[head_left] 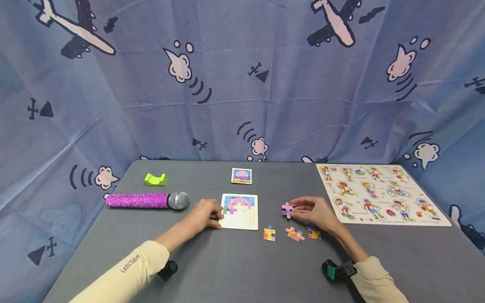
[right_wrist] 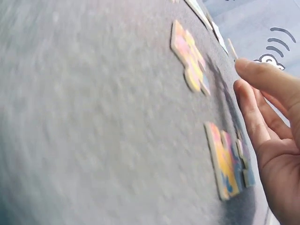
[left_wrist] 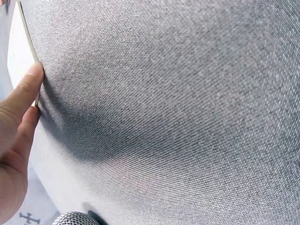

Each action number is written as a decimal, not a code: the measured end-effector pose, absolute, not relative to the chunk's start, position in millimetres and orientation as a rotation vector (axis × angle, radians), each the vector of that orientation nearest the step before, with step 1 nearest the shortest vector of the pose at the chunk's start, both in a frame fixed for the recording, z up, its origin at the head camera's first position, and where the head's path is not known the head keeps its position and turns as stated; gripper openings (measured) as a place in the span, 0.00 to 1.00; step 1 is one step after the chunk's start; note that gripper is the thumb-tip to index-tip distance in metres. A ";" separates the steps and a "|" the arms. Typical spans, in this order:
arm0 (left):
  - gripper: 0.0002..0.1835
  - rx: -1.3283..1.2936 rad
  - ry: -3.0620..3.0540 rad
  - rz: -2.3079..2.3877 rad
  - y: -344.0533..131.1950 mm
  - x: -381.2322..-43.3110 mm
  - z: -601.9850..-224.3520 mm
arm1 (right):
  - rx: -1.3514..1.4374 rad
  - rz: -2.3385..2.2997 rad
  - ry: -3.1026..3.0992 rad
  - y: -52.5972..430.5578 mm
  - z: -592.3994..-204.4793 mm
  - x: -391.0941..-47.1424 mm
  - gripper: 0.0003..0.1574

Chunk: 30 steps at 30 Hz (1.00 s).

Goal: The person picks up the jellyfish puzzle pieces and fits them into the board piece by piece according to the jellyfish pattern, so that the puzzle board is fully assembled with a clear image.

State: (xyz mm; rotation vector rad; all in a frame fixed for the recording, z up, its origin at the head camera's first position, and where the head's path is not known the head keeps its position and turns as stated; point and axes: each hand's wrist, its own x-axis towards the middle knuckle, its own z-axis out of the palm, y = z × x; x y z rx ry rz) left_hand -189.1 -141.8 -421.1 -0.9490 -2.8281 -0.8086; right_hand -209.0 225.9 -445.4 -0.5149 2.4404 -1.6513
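My left hand grips the left edge of a small jigsaw puzzle tray. In the left wrist view, thumb and fingertips sit at the edge of the tray. Part of a pink picture fills the tray's upper half, and its lower half shows pale base. To its right, my right hand pinches a pink and purple puzzle piece above the table. Three loose pieces lie nearer me: a yellow-orange piece, a pink-yellow piece and a blue-yellow piece, the last below the right hand.
A small picture card of a pink creature lies behind the tray. Left stand a glittery purple microphone and a green curved block. A large board of sports figures covers the right side of the grey table.
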 end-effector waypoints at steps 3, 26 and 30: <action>0.12 -0.953 -2.821 -0.800 -142.1 -189.6 -421.2 | -0.499 -1.742 2.350 222.5 -448.1 -208.6 0.25; 0.13 -0.979 -2.794 -0.803 -142.4 -190.2 -422.4 | -0.556 -1.789 2.324 174.7 -445.0 -219.8 0.21; 0.13 -0.984 -2.785 -0.806 -142.5 -190.6 -423.0 | -0.554 -1.807 2.288 165.4 -445.0 -221.6 0.21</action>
